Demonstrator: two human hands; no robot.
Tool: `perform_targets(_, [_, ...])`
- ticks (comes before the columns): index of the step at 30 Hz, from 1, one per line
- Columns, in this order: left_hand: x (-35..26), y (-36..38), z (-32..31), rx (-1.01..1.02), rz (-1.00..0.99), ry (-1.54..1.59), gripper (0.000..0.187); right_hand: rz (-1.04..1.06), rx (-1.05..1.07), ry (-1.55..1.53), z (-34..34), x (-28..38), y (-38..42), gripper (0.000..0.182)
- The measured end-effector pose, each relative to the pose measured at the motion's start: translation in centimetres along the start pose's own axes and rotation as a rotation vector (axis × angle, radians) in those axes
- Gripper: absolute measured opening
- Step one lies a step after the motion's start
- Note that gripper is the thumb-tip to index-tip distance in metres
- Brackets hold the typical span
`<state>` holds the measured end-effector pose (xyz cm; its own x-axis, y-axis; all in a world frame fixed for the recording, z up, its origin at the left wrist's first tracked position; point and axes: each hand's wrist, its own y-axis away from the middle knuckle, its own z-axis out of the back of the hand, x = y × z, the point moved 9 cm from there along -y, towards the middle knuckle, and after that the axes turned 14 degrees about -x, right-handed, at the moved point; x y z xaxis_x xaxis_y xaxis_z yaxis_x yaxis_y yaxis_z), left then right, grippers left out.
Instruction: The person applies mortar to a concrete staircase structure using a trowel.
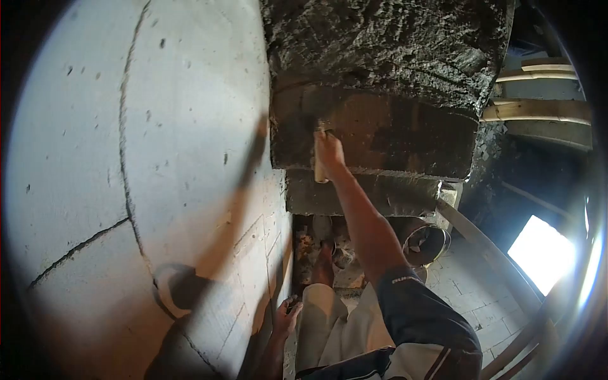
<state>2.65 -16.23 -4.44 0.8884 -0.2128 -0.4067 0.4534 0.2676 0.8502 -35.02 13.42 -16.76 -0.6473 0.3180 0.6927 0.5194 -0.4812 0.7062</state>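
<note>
My right hand (329,151) is closed round the pale wooden handle (321,171) of a tool, whose working end is dark and hard to make out. The tool is over the smooth, dark, wet-looking step (405,136), near its left part. Above that step lies a rough dark surface (392,50) of coarse material. My left hand (288,315) is low beside the pale wall, its fingers curled near my knee; what it holds, if anything, is too small to name.
A pale block wall (190,114) with cracked joints rises on the left. A lower step edge (361,193) is in front of my feet. A round bucket (427,244) stands at its right. Wooden poles (538,111) and a bright opening (543,253) are at the right.
</note>
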Motion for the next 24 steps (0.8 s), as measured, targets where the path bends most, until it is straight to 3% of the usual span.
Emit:
perform_targets(4, [0.6,0.5,1.2,0.033,0.029,-0.018,0.036,0.071,0.137,0.089,-5.9,0.4,2.3,0.035])
perform_targets(9, [1.7,-0.4,0.9,0.119,0.087,0.104,0.035,0.207,0.033,0.025,-5.5,-0.9,2.9,0.037])
perform_targets(11, [0.9,-0.4,1.0,0.083,0.067,0.087,0.035,0.000,0.202,-0.077,-4.9,-0.3,5.4,0.041])
perform_targets(12, [0.2,-0.5,1.4,0.052,0.037,0.057,0.035,0.231,0.150,0.019,-4.5,0.5,4.5,0.041])
perform_targets(13, [0.4,-0.8,1.5,0.049,0.032,0.058,0.035,0.235,0.153,0.016,-3.4,-0.3,3.6,0.041])
perform_targets(15, [1.1,-1.0,1.1,0.066,0.033,0.137,0.038,0.181,0.240,0.396,-0.8,2.2,6.2,0.040])
perform_targets(16, [0.8,-1.0,0.9,0.067,0.029,0.144,0.038,0.189,0.241,0.400,1.0,1.8,5.3,0.040])
perform_targets(17, [0.5,-0.9,0.8,0.059,0.025,0.084,0.041,0.336,0.284,0.529,2.3,1.7,4.2,0.039])
perform_targets(18, [-0.6,-0.4,0.5,0.050,0.024,0.025,0.043,0.483,0.328,0.659,2.9,2.2,3.7,0.038])
perform_targets(19, [-2.0,0.5,0.2,0.051,0.023,0.036,0.043,0.490,0.331,0.667,3.8,2.1,2.9,0.038])
perform_targets(21, [-8.8,2.1,-0.5,0.021,-0.156,-0.247,0.049,0.757,0.249,0.985,4.7,3.5,2.4,0.033])
perform_targets(22, [-10.0,2.3,-0.7,0.027,-0.236,-0.266,0.051,0.756,0.252,0.982,4.4,4.6,2.6,0.033])
perform_targets(24, [-15.1,3.2,-1.0,0.025,-0.337,-0.322,0.052,-0.029,0.405,0.328,3.3,4.2,2.9,0.029])
